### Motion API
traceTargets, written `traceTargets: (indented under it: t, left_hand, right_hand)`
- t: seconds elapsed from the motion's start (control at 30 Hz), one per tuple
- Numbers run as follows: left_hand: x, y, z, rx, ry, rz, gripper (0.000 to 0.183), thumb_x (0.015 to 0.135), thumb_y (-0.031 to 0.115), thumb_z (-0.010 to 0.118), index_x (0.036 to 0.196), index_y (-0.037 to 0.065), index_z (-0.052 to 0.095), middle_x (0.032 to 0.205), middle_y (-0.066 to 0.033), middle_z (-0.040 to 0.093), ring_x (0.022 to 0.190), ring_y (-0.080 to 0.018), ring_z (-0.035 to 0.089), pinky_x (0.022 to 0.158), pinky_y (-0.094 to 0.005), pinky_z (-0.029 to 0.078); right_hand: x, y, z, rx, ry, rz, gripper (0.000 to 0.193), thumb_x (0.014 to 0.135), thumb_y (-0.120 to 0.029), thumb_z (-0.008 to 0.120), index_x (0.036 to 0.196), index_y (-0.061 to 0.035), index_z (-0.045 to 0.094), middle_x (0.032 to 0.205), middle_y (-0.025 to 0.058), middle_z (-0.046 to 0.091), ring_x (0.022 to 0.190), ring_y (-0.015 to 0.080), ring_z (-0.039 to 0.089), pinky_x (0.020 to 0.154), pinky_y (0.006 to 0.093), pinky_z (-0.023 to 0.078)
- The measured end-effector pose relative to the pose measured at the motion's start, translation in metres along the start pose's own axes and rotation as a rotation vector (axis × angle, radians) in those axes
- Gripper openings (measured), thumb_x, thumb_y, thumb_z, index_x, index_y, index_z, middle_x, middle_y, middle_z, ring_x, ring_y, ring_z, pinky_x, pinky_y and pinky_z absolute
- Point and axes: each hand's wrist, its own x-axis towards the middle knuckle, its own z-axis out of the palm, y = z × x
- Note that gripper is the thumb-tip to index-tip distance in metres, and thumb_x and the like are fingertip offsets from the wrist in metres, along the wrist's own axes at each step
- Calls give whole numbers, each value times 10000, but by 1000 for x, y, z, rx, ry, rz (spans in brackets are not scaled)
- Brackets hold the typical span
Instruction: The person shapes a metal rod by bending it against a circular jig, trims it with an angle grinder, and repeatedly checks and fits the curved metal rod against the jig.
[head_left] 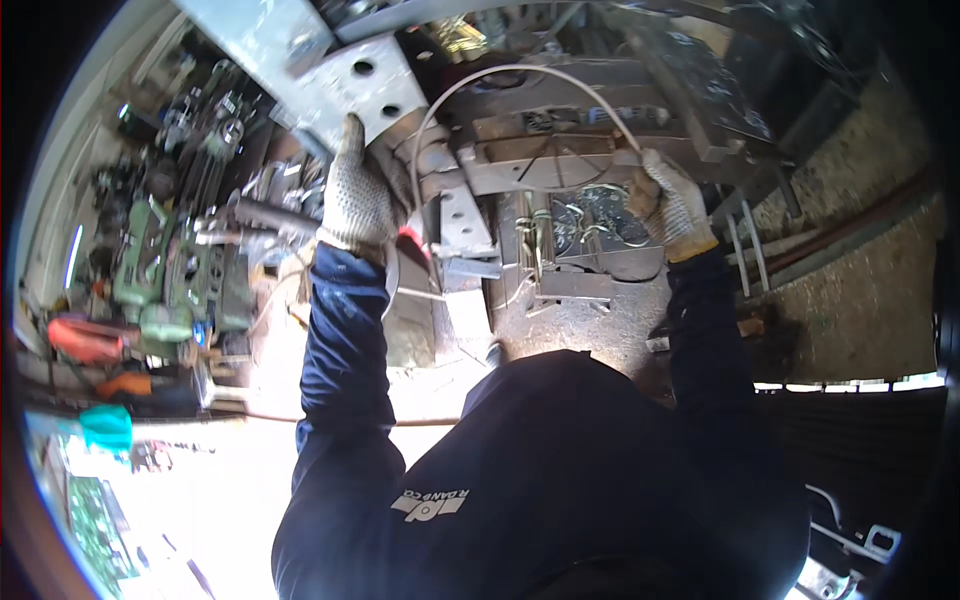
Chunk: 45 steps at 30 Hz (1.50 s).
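My left hand (357,203), in a white dotted glove, is at the lower edge of a pale metal plate (335,85) with round holes. One digit points up over the plate; the other fingers curl toward a brown cylindrical metal part (434,157), and what they close around is hidden. My right hand (677,208), gloved alike, grips one end of a thin pale cable (525,68). From there the cable arches over to the left and hangs down beside the brown part, close to my left hand.
A steel workbench (560,150) stands ahead, with bundled rods (533,235) and coiled wire (610,215) below. Green machinery (142,245) and a red-orange object (86,341) are at left. A smaller holed plate (465,220) is between my arms. Metal legs (745,245) rise at right.
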Motion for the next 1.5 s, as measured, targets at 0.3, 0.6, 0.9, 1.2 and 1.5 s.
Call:
traceTargets:
  t: [0.3, 0.6, 0.9, 1.2, 1.5]
  left_hand:
    - [-81, -23, 4, 170, 144, 168, 655, 998, 505, 465, 1419, 6, 411, 1137, -204, 653, 896, -270, 701, 787, -461, 614]
    - [-129, -51, -12, 378, 381, 233, 412, 1038, 154, 464, 1448, 116, 460, 1102, -19, 585, 821, -36, 533, 610, -138, 466]
    - [-134, -58, -13, 770, 300, 310, 320, 982, -2, 480, 1290, -14, 566, 1102, -106, 663, 995, -221, 654, 947, -372, 516]
    - [-82, -89, -3, 1736, -100, 886, 461, 642, -131, 555, 1014, 93, 709, 994, -127, 667, 983, -315, 666, 805, -399, 541]
    - [-33, -144, -19, 1635, 382, 765, 696, 776, -20, 608, 1439, 46, 406, 1358, -309, 483, 1163, -419, 573, 985, -457, 481]
  right_hand:
    - [19, 42, 13, 262, -275, 135, 383, 1060, -275, 430, 1234, 45, 547, 601, -67, 285, 495, 69, 288, 510, 247, 292]
    - [9, 52, 28, 273, -322, 76, 187, 1020, -256, 535, 980, -83, 593, 649, -5, 430, 566, 133, 429, 551, 289, 367]
    - [8, 21, 33, -784, -9, -403, 263, 986, -160, 593, 1179, -3, 679, 1024, 35, 698, 881, 107, 627, 847, 253, 506]
    - [-22, -14, 2, -24, 153, 98, 300, 927, -102, 628, 1206, 11, 629, 1098, 100, 698, 781, 150, 660, 692, 249, 543]
    - [-4, 30, -47, -190, 329, -63, 296, 917, -108, 643, 1193, -6, 613, 1030, 105, 726, 575, 103, 611, 503, 205, 511]
